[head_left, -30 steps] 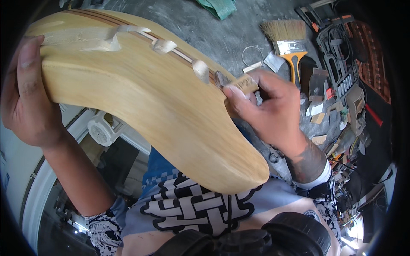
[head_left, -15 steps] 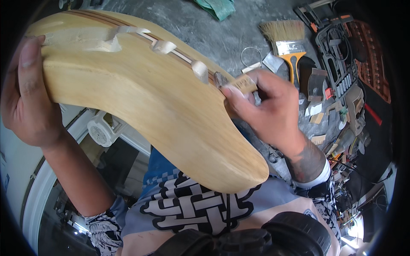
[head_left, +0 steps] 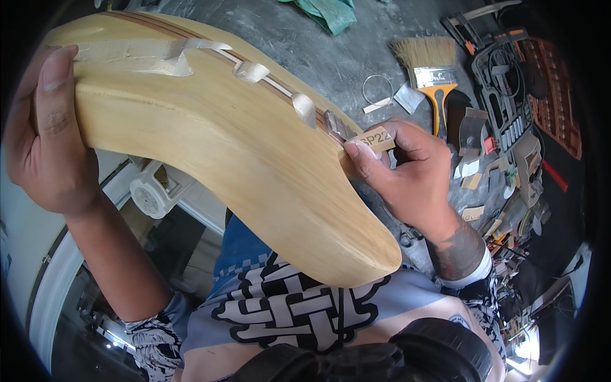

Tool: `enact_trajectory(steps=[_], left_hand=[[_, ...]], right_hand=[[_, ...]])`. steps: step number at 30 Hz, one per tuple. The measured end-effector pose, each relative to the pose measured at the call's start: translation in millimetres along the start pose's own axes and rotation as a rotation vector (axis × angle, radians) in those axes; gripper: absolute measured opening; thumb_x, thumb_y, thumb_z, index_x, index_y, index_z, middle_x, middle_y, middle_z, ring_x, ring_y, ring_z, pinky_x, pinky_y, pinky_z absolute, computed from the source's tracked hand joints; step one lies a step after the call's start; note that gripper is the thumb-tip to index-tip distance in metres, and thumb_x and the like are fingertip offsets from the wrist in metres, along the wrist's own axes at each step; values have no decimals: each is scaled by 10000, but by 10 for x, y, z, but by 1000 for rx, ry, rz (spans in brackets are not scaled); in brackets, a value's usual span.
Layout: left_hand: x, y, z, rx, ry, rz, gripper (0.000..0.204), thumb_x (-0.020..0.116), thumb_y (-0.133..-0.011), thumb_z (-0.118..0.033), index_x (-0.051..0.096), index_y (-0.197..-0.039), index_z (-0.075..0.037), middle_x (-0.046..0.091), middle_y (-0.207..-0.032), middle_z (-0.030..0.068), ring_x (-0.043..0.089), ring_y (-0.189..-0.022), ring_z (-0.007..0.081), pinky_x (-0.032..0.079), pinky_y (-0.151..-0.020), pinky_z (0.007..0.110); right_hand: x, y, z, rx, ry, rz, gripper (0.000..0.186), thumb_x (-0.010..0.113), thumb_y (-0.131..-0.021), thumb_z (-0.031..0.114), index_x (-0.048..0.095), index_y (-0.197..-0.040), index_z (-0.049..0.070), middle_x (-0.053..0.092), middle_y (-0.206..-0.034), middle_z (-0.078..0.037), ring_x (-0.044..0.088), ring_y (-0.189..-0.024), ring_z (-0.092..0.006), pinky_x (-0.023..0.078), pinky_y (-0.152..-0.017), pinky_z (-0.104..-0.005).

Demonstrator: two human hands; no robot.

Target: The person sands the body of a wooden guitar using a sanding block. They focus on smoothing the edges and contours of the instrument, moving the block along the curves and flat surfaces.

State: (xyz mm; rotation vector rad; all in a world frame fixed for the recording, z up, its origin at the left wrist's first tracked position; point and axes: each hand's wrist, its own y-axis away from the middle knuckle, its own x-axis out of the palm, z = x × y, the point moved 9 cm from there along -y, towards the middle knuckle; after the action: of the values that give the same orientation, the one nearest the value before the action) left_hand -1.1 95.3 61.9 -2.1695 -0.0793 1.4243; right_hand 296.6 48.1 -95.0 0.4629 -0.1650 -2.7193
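A pale yellow wooden body, shaped like a guitar body (head_left: 242,153), spans the view diagonally, with dark stripes and white carved recesses along it. My left hand (head_left: 60,143) is wrapped round its left end, thumb on top. My right hand (head_left: 407,178), closed in a pinch, holds a small tan piece of sandpaper (head_left: 377,139) with printing on its back, at the right edge of the body beside a small recess. A greyish piece (head_left: 337,125) shows in that recess; I cannot make out what it is.
The grey bench (head_left: 318,51) carries a green cloth (head_left: 324,13), a wide brush (head_left: 426,57), a wire ring, paper scraps, a black hand tool (head_left: 490,70), an orange tool case (head_left: 550,102) and cluttered small tools at right. A white fixture (head_left: 149,191) shows below left.
The wooden body and my left hand have shifted slightly right. My right hand and the sandpaper have moved a little down and to the right along the body's edge.
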Motion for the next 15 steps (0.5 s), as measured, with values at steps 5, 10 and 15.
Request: enact_trajectory(steps=[5, 10, 15], left_hand=[[-11, 31, 32, -67, -11, -30, 289, 517, -1030, -112, 716, -1040, 97, 716, -1047, 156, 632, -1038, 249, 429, -1040, 371], [-10, 43, 66, -87, 28, -22, 283, 520, -1030, -113, 721, -1033, 88, 714, -1069, 155, 626, -1061, 253, 426, -1050, 378], [-24, 48, 70, -87, -5, -31, 278, 527, -1027, -113, 718, -1032, 88, 705, -1091, 165, 625, -1060, 250, 425, -1050, 371]], right_hand=[[17, -48, 23, -21, 47, -43, 198, 831, -826, 151, 705, -820, -2, 625, -669, -77, 575, -579, -173, 448, -543, -293], [60, -183, 50, -36, 40, -21, 214, 835, -804, 168, 699, -813, 4, 603, -633, -98, 584, -544, -231, 455, -523, -323], [32, -117, 62, -25, 63, 0, 174, 828, -838, 119, 715, -848, -14, 651, -710, -47, 559, -611, -118, 434, -557, -260]])
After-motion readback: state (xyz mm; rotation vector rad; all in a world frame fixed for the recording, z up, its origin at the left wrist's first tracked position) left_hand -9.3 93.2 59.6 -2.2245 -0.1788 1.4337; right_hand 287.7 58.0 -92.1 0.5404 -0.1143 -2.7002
